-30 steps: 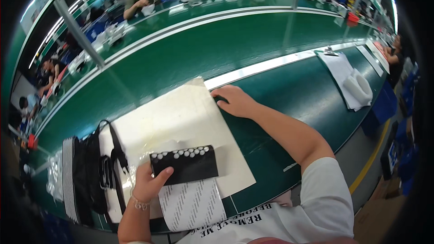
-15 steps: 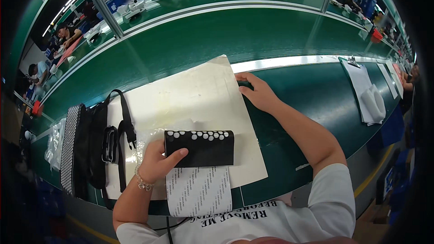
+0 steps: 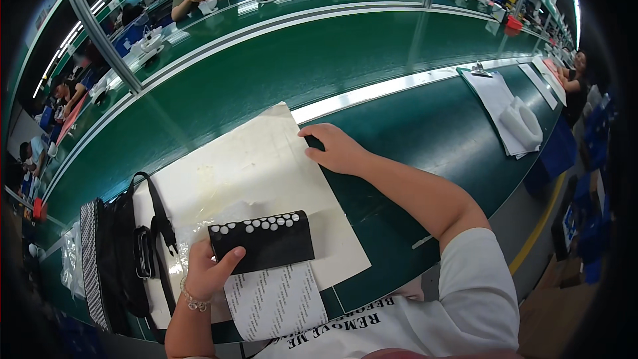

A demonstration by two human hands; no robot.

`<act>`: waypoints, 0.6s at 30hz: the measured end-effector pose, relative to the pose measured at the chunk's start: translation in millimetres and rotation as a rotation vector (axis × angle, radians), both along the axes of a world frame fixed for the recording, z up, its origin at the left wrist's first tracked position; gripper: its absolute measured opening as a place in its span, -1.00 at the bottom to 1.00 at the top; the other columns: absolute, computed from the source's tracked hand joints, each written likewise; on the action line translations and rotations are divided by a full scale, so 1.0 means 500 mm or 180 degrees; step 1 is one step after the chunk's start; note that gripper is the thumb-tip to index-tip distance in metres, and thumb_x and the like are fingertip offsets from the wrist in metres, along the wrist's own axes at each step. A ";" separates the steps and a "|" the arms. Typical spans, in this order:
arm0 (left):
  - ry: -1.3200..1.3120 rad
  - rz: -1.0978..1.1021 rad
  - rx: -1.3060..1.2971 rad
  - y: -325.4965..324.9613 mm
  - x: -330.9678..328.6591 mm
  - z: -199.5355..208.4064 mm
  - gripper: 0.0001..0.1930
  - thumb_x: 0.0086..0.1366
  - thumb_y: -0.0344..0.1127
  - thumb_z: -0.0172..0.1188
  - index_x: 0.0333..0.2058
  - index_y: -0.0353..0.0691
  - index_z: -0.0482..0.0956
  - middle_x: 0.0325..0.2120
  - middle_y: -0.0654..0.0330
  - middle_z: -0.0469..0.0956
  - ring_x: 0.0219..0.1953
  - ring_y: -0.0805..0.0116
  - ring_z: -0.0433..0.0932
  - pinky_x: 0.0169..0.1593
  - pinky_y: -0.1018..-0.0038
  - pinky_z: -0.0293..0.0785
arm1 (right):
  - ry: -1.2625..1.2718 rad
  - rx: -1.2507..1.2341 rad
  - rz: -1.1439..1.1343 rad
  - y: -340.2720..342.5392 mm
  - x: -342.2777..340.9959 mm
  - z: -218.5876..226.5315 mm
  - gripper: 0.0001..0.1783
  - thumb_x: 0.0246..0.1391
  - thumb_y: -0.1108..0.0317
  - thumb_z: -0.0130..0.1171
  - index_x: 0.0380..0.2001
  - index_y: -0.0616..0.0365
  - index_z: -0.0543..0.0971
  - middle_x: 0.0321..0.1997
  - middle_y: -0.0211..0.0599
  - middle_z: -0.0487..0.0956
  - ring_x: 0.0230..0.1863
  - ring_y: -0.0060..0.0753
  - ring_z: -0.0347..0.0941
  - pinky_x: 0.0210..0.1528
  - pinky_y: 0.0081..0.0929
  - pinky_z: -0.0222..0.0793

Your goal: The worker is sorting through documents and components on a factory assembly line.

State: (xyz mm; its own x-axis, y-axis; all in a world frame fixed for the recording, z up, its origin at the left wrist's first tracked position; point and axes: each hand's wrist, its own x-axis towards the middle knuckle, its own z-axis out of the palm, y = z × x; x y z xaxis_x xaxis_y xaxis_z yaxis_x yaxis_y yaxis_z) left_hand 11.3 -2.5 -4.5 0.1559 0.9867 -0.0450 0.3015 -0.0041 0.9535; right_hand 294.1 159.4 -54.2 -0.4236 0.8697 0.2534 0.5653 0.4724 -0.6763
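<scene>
My left hand (image 3: pixel 206 272) grips a black sheet (image 3: pixel 269 249) at its left end, the thumb lying on top. Along the sheet's upper edge runs an uneven row of white round dots. From under it, a white printed backing paper (image 3: pixel 276 302) hangs toward me past the table edge. Beneath lies a large cream board (image 3: pixel 259 159), with some clear plastic film (image 3: pixel 193 242) beside my left hand. My right hand (image 3: pixel 339 149) rests at the board's right edge, thumb and forefinger apart; I see nothing held in it.
A black strapped bag (image 3: pixel 123 259) and clear plastic bag (image 3: pixel 72 262) lie to the left. Far right on the green table (image 3: pixel 412 139) are a clipboard (image 3: pixel 488 100) with papers and a white foam-like roll (image 3: pixel 520 124). Beyond a metal-framed ledge, several people work at benches.
The view has turned, so the whole scene sits further left and slightly tilted. Both hands keep about the same places on the sheet and at the board's edge.
</scene>
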 end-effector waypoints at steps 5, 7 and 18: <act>0.0049 0.0028 -0.0039 0.001 -0.005 -0.009 -0.77 0.08 -0.36 0.23 -0.33 -0.40 0.51 -0.50 0.30 0.52 -0.45 0.60 0.41 -0.37 0.63 0.38 | -0.0551 0.0587 0.0159 -0.001 0.005 -0.013 -0.68 -0.02 0.32 0.06 -0.14 0.07 0.41 -0.05 -0.26 0.40 0.14 -0.16 0.19 0.18 -0.24 0.02; 0.0003 0.0036 -0.0061 0.000 -0.003 -0.009 -0.76 0.08 -0.35 0.24 -0.33 -0.41 0.51 -0.50 0.30 0.52 -0.45 0.61 0.40 -0.37 0.63 0.37 | -0.0721 0.0967 0.0144 -0.001 0.005 -0.021 -0.73 -0.02 0.33 0.05 -0.18 0.05 0.41 -0.05 -0.32 0.40 0.18 -0.19 0.16 0.19 -0.21 -0.04; -0.0075 0.0099 -0.0048 0.006 0.010 -0.007 -0.69 0.08 -0.29 0.25 -0.27 -0.40 0.50 -0.37 0.27 0.52 -0.34 0.53 0.42 -0.22 0.58 0.34 | -0.0743 0.1243 0.0039 0.006 0.015 -0.042 -0.74 -0.04 0.29 0.04 -0.22 0.05 0.43 -0.06 -0.36 0.39 0.18 -0.23 0.14 0.15 -0.21 0.01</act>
State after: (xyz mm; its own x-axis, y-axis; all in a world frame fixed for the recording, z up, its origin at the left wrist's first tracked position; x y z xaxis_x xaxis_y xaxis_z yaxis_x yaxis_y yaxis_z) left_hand 16.2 0.3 -7.7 0.1265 0.9904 -0.0566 0.2788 0.0192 0.9602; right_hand 301.4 162.5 -75.0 -0.5179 0.7226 0.4579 0.6742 0.6742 -0.3014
